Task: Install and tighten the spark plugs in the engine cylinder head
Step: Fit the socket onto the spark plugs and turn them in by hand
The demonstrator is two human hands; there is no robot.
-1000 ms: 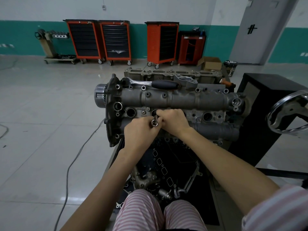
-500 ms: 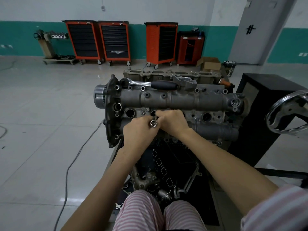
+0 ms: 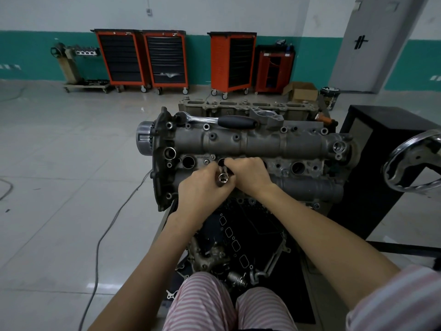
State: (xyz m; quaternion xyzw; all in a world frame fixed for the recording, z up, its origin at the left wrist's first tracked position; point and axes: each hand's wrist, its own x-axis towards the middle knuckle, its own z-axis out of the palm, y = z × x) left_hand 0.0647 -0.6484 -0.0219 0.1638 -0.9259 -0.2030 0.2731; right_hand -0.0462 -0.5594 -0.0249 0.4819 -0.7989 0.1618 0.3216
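Observation:
The grey engine cylinder head [image 3: 262, 144] lies across a stand in front of me, with a row of round spark plug wells. A chrome spark plug socket [image 3: 223, 179] points its open end toward me, just in front of the second well [image 3: 222, 161] from the left. My left hand [image 3: 202, 189] grips the socket's body. My right hand [image 3: 250, 174] pinches the socket's far end, fingers curled over the well area. The leftmost well [image 3: 188, 162] and a right well [image 3: 298, 167] show as dark holes. Whether a plug sits in the socket is hidden.
A ratchet wrench [image 3: 222, 120] with a black handle lies on top of the head. A steel handwheel [image 3: 412, 163] and a black cabinet [image 3: 381, 144] stand at the right. Orange tool carts [image 3: 143, 58] line the far wall. A cable [image 3: 107, 230] trails on the floor at left.
Both hands have kept hold of the socket and shifted it slightly up toward the second well. The open end has tilted a little.

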